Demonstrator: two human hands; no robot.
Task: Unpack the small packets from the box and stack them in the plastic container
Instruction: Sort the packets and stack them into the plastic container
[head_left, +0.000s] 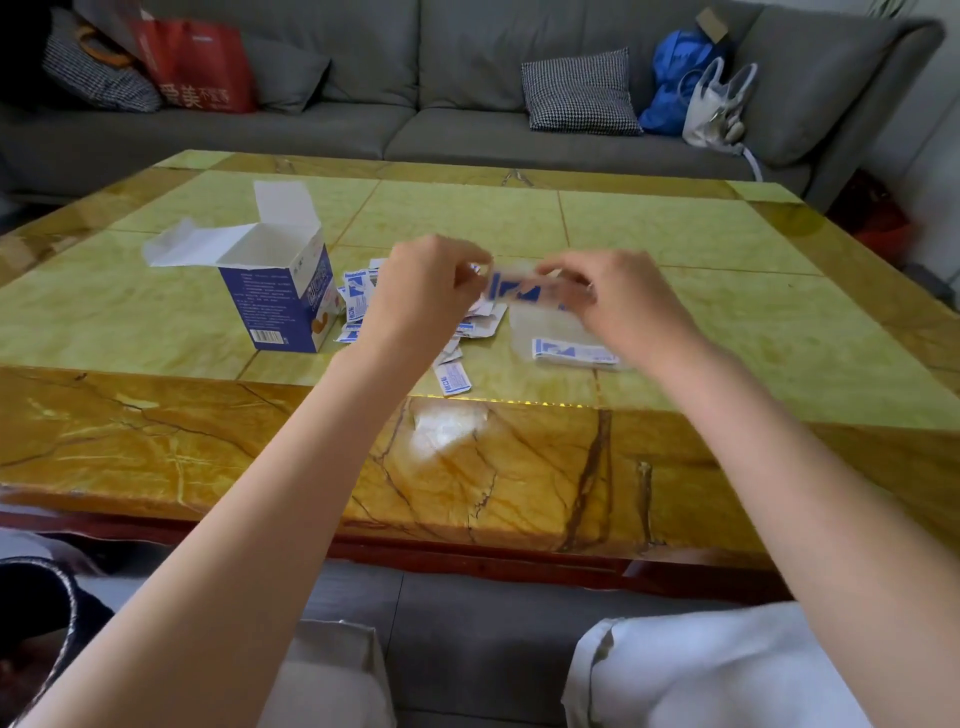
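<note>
An open blue-and-white box (280, 296) stands upright on the table, left of my hands. Several small blue-and-white packets (358, 296) lie in a loose pile beside it, partly hidden under my left hand. My left hand (421, 296) and my right hand (623, 301) both pinch the ends of a blurred packet (519, 288) held above the table. Below it sits a clear plastic container (550, 332) with a few packets (574, 353) stacked inside. One packet (453, 378) lies apart near the tile edge.
The glossy yellow-green and amber stone table (467, 218) stretches wide around the work. A grey sofa (415, 78) behind it holds cushions, a red bag (197, 65), a blue bag (675, 78) and a white handbag (719, 106). My knees are below the near table edge.
</note>
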